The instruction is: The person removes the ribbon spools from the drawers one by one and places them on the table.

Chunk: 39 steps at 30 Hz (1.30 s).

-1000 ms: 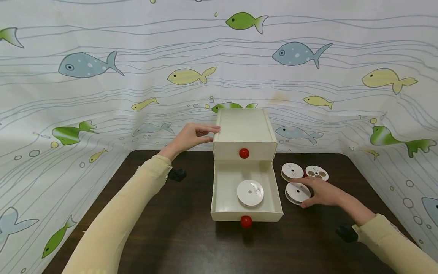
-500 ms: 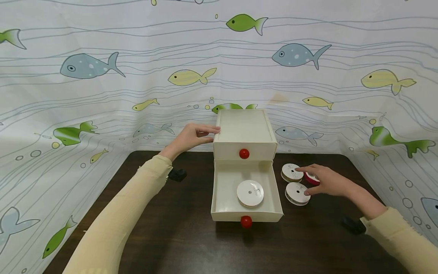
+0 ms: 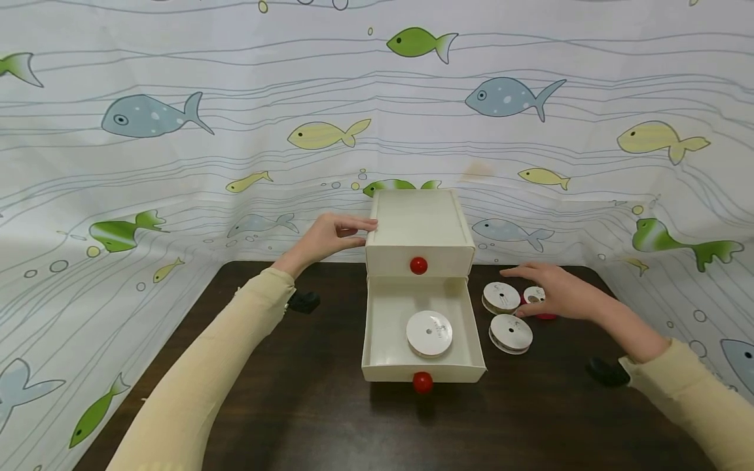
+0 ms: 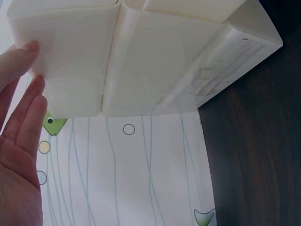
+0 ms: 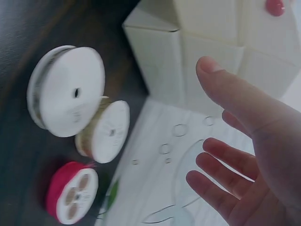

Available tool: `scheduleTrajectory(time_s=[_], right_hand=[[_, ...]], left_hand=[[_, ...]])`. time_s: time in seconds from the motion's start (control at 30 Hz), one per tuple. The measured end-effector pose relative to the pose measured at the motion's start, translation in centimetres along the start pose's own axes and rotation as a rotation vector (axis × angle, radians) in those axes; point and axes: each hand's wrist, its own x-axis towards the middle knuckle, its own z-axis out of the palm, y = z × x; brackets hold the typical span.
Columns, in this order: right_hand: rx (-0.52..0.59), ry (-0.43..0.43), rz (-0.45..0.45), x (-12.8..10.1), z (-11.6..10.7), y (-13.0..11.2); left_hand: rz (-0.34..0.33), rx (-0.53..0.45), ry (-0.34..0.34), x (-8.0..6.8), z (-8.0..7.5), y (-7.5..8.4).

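A cream box [image 3: 421, 222], its lower drawer [image 3: 385, 337] out, stands right of the left hand [image 3: 326, 239], whose nearly straight fingers touch its side; the right hand [image 3: 559, 291], spread wide, holds nothing. Three spools [image 3: 510, 340] sit near it; a fourth spool [image 3: 427, 341] lies in the drawer.

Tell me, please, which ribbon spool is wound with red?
The table spool farthest right in the head view, partly behind the right hand; no other spool shows red ribbon.

Dark-brown desk [image 3: 294, 392].
On it we find one off-white drawer unit [image 3: 419, 219] and, to its right, three spools [image 3: 505, 327].
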Motion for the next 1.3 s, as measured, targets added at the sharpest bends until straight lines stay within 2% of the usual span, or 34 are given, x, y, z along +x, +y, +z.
scheduleTrajectory(time_s=[0.17, 0.4, 0.63, 0.8, 0.97, 1.1, 1.3], right_hand=[[-0.007, -0.006, 0.013, 0.7, -1.8, -1.5], [-0.021, 0.003, -0.037, 1.2, -3.8, -3.6], [-0.046, -0.029, -0.064, 1.8, -4.9, -6.7], [-0.060, -0.062, -0.121, 2.8, -4.8, -8.8], [-0.100, -0.114, -0.215, 4.2, -3.8, -10.7], [-0.119, -0.199, -0.275, 5.5, -2.9, -12.0], [-0.126, -0.330, -0.299, 7.4, -1.5, -13.4]], left_hand=[[0.012, 0.002, 0.003, 0.5, 0.1, -1.6], [0.022, -0.005, 0.007, 0.6, 0.1, -1.6], [0.027, -0.012, 0.007, 0.4, 0.0, -1.7], [0.019, -0.003, 0.008, 0.4, 0.0, -1.8], [0.023, -0.013, 0.009, 0.4, 0.0, -1.9], [0.027, -0.010, 0.011, 0.4, 0.1, -2.0], [0.029, -0.009, 0.017, 0.4, 0.0, -1.9]])
